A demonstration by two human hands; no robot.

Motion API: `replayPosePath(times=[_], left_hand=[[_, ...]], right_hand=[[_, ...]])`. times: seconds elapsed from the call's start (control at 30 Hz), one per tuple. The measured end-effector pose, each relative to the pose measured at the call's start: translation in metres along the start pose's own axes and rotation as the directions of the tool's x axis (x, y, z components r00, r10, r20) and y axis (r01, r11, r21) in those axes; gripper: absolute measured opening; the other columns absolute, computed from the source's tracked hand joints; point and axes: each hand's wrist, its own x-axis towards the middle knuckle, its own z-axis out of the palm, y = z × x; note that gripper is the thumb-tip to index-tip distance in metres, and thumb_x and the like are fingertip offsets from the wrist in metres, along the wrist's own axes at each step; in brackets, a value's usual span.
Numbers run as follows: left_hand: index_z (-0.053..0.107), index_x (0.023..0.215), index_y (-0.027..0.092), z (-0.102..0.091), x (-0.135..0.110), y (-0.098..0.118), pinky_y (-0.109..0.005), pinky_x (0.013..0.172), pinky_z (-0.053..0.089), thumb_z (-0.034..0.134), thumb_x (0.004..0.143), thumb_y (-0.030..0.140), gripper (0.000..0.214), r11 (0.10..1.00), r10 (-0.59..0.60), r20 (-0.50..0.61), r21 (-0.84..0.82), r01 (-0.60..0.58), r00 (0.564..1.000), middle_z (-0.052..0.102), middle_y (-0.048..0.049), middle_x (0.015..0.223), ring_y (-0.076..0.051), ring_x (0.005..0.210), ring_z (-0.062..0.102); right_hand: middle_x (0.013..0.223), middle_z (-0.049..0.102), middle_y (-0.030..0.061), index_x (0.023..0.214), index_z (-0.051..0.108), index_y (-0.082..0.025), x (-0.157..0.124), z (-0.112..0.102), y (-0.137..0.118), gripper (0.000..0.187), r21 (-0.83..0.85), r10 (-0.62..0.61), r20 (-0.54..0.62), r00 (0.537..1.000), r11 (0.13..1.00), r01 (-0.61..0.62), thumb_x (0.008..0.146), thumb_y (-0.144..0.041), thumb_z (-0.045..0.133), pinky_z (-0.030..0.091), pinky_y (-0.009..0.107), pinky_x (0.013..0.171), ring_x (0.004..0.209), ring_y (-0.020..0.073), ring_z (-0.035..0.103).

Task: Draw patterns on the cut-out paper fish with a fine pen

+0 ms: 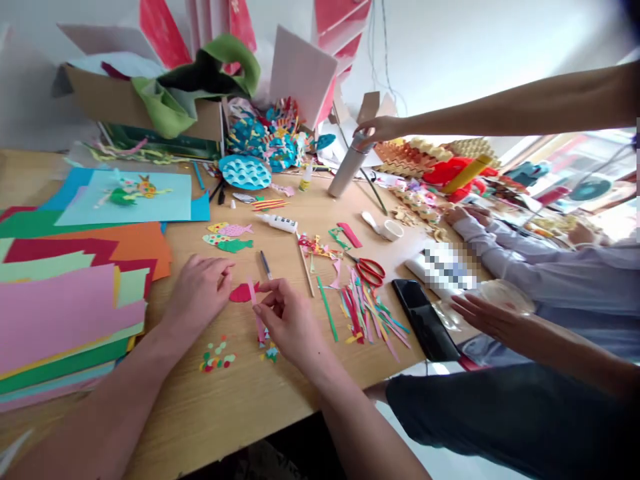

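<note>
Between the thumb and fingers of my right hand (295,327) is a narrow pink paper strip (251,293), which crosses over a red paper fish (241,293) on the table. My left hand (200,288) rests just left of that fish, fingers loosely bent, a gap between thumb and forefinger, nothing seen in it. A dark pen (265,265) lies beyond the fish. Small coloured paper dots (217,355) are scattered nearer me, and tiny paper bits (271,352) sit by my right hand. Decorated paper fish (235,245) lie farther back, close to a white glue bottle (278,223).
Coloured paper sheets (60,300) are stacked at left. Red-handled scissors (370,271), paper strips (367,310) and a black phone (425,320) lie at right. Another person's hand (383,130) grips a silver bottle (349,167); a further hand (480,313) hovers near the phone.
</note>
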Motion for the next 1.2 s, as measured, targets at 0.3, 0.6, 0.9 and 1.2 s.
replayPosePath(times=[0.3,0.6,0.9,1.2], left_hand=[[0.07,0.105,0.018,-0.001,-0.003,0.004,-0.042,0.088,0.048,0.04,0.089,0.027,0.035,0.997,0.065,-0.068,0.035,-0.063,0.996,0.075,-0.0103,0.097,-0.03,0.094,0.061],[0.07,0.103,0.019,0.0,-0.002,0.004,-0.043,0.088,0.048,0.04,0.089,0.029,0.034,0.994,0.1,-0.052,0.038,-0.098,0.994,0.074,-0.0105,0.096,-0.029,0.091,0.061],[0.068,0.102,0.02,0.0,-0.004,0.006,-0.041,0.09,0.048,0.041,0.091,0.028,0.03,0.988,0.121,-0.036,0.1,-0.117,0.992,0.075,-0.0094,0.098,-0.029,0.094,0.06],[0.067,0.1,0.024,0.0,-0.004,0.006,-0.04,0.088,0.05,0.044,0.089,0.03,0.027,0.993,0.08,-0.036,0.086,-0.077,0.996,0.076,-0.0051,0.098,-0.027,0.093,0.06]], right_hand=[[0.071,0.068,0.0009,0.093,0.065,-0.02,-0.062,-0.084,0.02,0.011,-0.314,0.085,-0.184,0.979,0.939,-0.14,0.088,-0.024,0.056,0.044,0.026,0.058,0.062,0.0157,0.062],[0.087,0.072,0.0054,0.087,0.068,-0.022,-0.083,-0.11,0.035,0.015,-0.588,-0.039,-0.303,0.952,0.794,-0.154,0.09,-0.026,0.054,0.047,0.032,0.068,0.075,0.0207,0.065],[0.088,0.068,0.0085,0.09,0.071,-0.019,-0.101,-0.161,0.057,0.023,-0.793,-0.184,-0.445,0.876,0.536,-0.29,0.094,-0.024,0.049,0.045,0.035,0.072,0.081,0.0246,0.064],[0.088,0.064,0.0109,0.082,0.073,-0.021,-0.087,-0.158,0.069,0.028,-0.887,-0.229,-0.303,0.925,0.424,-0.186,0.097,-0.025,0.049,0.046,0.039,0.078,0.083,0.0262,0.055]])
